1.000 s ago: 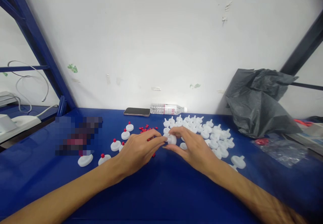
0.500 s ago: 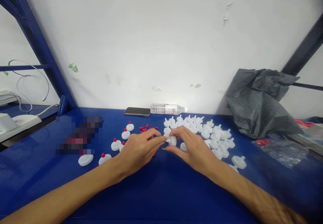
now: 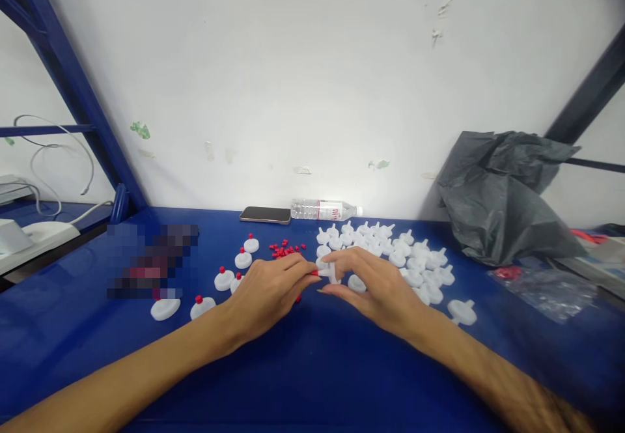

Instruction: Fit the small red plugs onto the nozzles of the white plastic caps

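My right hand [image 3: 381, 290] is closed around a white spout cap [image 3: 334, 274], tilted so its spout points left. My left hand [image 3: 273, 291] pinches a small red cap [image 3: 315, 273] at the tip of that spout. The fingers partly cover both pieces. Several loose red caps [image 3: 286, 251] lie behind my left hand. Left of it stand several white spout caps with red tips [image 3: 224, 280]. A crowd of white spout caps without red tips [image 3: 417, 267] spreads behind and right of my right hand.
A phone [image 3: 265, 215] and a clear water bottle [image 3: 317, 209] lie along the wall. At the right are a black plastic bag [image 3: 502, 198] and a clear plastic bag [image 3: 547, 293]. A blurred patch [image 3: 151, 264] covers something at the left. Blue frame posts [image 3: 83, 81] rise there.
My left fingers have shifted slightly, and the red cap now shows at the spout's tip. The white spout cap has turned more edge-on in my right hand.
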Available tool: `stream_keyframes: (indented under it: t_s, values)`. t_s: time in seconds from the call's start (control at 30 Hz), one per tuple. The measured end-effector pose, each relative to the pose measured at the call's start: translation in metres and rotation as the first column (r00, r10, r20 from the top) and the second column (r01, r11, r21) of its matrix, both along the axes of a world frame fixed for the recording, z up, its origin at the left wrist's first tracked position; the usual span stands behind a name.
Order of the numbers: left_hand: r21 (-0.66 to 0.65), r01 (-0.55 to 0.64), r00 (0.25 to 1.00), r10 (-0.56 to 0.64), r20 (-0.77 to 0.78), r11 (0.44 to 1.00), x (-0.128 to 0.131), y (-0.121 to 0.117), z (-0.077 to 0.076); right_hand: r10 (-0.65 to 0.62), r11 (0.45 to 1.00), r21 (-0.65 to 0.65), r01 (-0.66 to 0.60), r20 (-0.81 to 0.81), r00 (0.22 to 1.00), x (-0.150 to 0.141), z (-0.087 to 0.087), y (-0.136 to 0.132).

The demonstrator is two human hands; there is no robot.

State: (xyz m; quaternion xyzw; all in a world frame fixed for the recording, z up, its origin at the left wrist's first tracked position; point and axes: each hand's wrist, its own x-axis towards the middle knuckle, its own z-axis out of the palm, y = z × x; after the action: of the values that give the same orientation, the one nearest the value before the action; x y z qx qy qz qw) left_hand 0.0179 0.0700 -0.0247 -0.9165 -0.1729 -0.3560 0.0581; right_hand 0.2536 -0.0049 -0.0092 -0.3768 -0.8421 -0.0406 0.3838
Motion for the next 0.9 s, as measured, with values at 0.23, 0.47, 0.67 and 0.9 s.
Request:
stream_keyframes:
  t_s: [0.23,0.47,0.67,0.9]
  values:
    - [-0.082,0.058,0.998,-0.056,0.021,0.995,0.003,-0.006,0.0,0.028,0.992,0.125,-0.025,-0.021,0.999,-0.007,-0.001,-0.001]
    - [-0.194,0.142,0.989,-0.132,0.066,0.971,-0.002,-0.007,-0.01,0.094,0.982,0.168,-0.083,-0.056,0.994,-0.016,-0.001,-0.003]
    - [-0.201,0.133,0.991,-0.124,0.058,0.971,-0.003,-0.01,-0.01,0.149,0.957,0.256,-0.133,-0.047,0.988,-0.018,-0.006,-0.001]
    - [-0.388,0.145,0.982,-0.083,0.171,0.91,0.004,-0.003,0.009,0.042,0.994,0.108,-0.024,-0.169,0.985,-0.017,-0.004,0.005]
